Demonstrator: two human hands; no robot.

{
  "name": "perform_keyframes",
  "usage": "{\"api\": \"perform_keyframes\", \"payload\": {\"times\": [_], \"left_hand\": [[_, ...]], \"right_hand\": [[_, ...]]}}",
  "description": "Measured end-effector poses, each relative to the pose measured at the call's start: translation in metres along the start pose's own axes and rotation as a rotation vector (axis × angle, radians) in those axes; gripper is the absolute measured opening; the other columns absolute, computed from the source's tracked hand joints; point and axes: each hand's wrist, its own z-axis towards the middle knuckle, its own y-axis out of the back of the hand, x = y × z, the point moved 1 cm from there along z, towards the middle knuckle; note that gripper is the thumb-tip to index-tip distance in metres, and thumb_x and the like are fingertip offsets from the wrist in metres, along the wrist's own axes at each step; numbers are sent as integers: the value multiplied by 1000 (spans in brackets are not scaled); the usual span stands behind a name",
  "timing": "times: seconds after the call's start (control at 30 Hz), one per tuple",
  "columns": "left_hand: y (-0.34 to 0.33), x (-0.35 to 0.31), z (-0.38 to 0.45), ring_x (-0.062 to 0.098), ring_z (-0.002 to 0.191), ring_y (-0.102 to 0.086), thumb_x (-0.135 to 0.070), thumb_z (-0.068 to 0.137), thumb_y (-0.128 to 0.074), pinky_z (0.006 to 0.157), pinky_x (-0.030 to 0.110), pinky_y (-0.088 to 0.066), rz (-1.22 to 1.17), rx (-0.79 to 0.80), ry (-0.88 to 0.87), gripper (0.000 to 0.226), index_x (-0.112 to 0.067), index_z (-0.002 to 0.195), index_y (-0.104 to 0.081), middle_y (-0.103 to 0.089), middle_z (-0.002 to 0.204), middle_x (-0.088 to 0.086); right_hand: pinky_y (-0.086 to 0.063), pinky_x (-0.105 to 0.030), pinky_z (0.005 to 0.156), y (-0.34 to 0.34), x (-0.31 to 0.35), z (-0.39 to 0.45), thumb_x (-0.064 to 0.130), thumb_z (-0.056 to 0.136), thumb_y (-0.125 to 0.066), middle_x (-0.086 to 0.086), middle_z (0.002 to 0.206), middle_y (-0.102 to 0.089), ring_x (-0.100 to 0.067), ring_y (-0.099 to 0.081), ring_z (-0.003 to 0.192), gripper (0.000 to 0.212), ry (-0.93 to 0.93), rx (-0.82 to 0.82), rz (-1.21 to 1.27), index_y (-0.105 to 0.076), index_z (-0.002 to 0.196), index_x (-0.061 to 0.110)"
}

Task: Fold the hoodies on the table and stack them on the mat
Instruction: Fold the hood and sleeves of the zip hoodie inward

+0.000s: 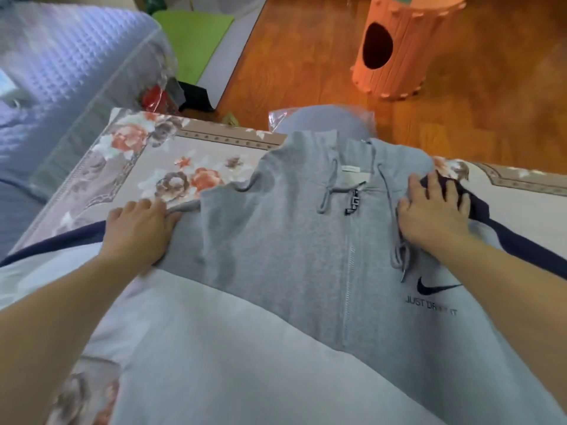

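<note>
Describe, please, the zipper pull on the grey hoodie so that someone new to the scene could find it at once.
Start at the grey hoodie spread over the floral mat, between the left hand and the right hand. Follow its pale zip up the chest to the collar. There hangs the zipper pull: a small black tab with white marks, the only dark piece among the grey drawstrings.

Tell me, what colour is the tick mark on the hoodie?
The tick mark on the grey hoodie is dark navy, almost black, seen in the head view.
</note>
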Motion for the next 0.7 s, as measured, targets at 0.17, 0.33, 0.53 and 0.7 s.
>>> {"api": "perform_keyframes", "payload": {"times": [0.17, 0.33, 0.53, 0.7], "left_hand": [[23, 1, -4, 43, 127, -41, -12, 94, -44, 107, 55, -31, -19, -54, 223, 38, -11, 132, -48, -45, 135, 24], [23, -137, -32, 39, 149, -21, -34, 101, -40, 123, 54, -18, -226, -186, -441, 55, -25, 155, -33, -28, 161, 19], [-23, -176, -30, 25, 157, 6, -55, 104, -16, 127, 47, -3, -155, -96, -425, 61, -39, 161, -6, -4, 171, 3], [-20, -175, -30, 23, 157, 2, -54, 102, -20, 127, 48, -8, -169, -72, -411, 61, -39, 161, -14, -10, 170, 2]], "right_hand": [[-15, -53, 119, 36, 33, 12, 27, 96, -44, -21, 153, -30, -43, -24, 141, 48, -94, -69, -58, -44, 140, 7], [-34, -55, 108, 60, 20, 56, 30, 98, -45, -28, 138, -45, -45, -39, 128, 48, -34, -136, -4, -48, 137, 3], [-41, -42, 92, 69, 38, 109, 40, 96, -43, -21, 126, -59, -41, -52, 119, 43, 12, -4, 122, -59, 122, 9], [-47, -41, 96, 62, 89, 142, 58, 80, -48, -14, 129, -62, -40, -57, 117, 64, -44, 177, 270, -62, 125, 14]]}}
